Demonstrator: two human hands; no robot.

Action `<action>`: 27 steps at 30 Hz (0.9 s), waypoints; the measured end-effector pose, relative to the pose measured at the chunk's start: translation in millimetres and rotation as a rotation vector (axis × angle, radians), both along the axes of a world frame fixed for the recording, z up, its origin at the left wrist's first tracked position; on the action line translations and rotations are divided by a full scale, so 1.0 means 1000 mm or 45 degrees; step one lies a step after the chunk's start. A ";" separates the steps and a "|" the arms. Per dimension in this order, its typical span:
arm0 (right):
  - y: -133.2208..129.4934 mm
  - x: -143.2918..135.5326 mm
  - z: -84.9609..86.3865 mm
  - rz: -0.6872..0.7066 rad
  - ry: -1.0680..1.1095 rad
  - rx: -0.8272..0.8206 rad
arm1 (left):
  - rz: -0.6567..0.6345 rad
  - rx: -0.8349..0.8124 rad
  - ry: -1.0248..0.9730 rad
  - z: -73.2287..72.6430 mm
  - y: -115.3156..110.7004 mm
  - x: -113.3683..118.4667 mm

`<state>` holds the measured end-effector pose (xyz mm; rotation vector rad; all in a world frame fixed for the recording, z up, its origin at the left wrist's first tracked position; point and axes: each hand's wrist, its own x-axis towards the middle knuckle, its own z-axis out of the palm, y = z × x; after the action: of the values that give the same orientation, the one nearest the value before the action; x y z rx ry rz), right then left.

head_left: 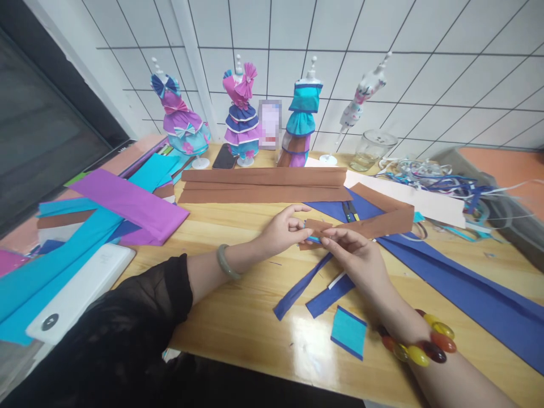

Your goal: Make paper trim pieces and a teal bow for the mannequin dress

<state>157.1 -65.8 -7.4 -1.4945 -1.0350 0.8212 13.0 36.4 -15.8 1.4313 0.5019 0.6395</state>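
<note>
Grip of the left hand (281, 228) pinched at the left end of a small brown piece (319, 224), grip of the right hand (359, 252) closed with thumb and forefinger on the right end of the same piece, with a turquoise-and-blue band (313, 239) across it. Small brown piece just on the near side of the long brown strip (263, 186), toward its right end, between both hands and over the worktop (238, 340). Cannot tell the placing of the hidden fingertips beneath. Farther to the near side of the long brown strip, two narrow blue strips (297, 292) below the small brown piece, then a turquoise square (348, 333) with blue edges. To the right of the long brown strip, a bent brown strip (382, 212), a long blue sheet (467, 289), a pale pink sheet (429, 205) and a tangle of ribbons (433, 178). Just by its right end, a small yellow-and-black tool (351, 212). To its left, a purple sheet (131, 201) over turquoise strips (85, 255), with a white device (85, 294) nearer. Beyond it, three clothed dress forms (242, 122), a dark phone (224, 157), a floral dress form (361, 96) and a glass jar (373, 152).
</note>
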 end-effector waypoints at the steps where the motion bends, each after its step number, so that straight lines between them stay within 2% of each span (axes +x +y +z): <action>1: 0.000 0.000 0.000 -0.009 0.008 -0.007 | -0.002 0.009 -0.005 0.000 0.000 0.000; 11: 0.002 0.002 0.000 -0.096 0.159 -0.063 | -0.009 -0.036 -0.154 -0.006 0.001 0.003; 14: 0.002 0.001 0.002 -0.104 0.168 -0.067 | -0.033 -0.064 -0.134 -0.004 0.000 0.002; 19: 0.001 0.002 0.003 -0.057 0.151 -0.056 | -0.014 0.002 -0.076 0.000 -0.001 0.002; 27: 0.002 0.002 0.002 -0.071 0.069 -0.033 | -0.043 0.036 0.047 -0.004 0.002 0.001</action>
<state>158.8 -64.2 -5.4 -1.5085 -0.9414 0.8338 13.9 38.3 -19.6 1.4779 0.4984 0.5965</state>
